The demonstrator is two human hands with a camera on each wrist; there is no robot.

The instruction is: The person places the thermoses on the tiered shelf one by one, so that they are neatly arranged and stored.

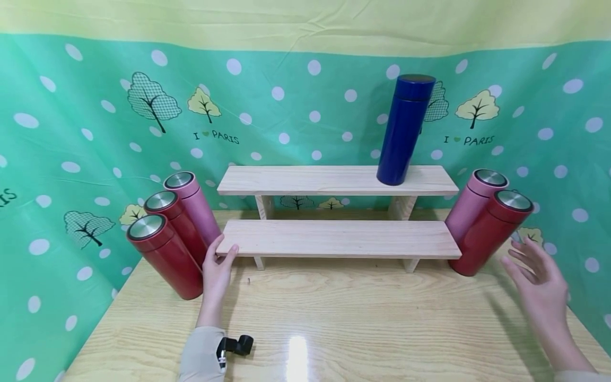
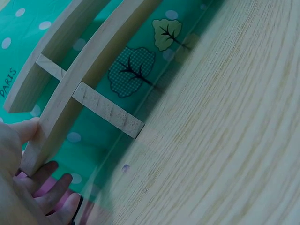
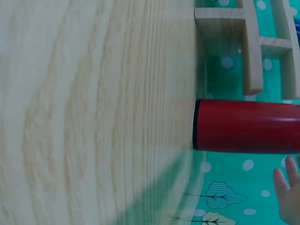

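Now the left hand (image 1: 217, 273) grips the near board (image 1: 334, 239) at its left end, while the right hand (image 1: 540, 278), loose-fingered and empty, hovers right of a red bottle (image 1: 491, 236)!

Head view: we record bright, even light, a hard glare on the tabletop (image 1: 363, 313) at bottom centre, and a soft shadow beside the right hand (image 1: 541, 278). Both wrist views we log as dimmer and hazy. In the left, the lower shelf board (image 2: 70, 82) bows with distortion; in the right, a shadow crosses the tabletop.
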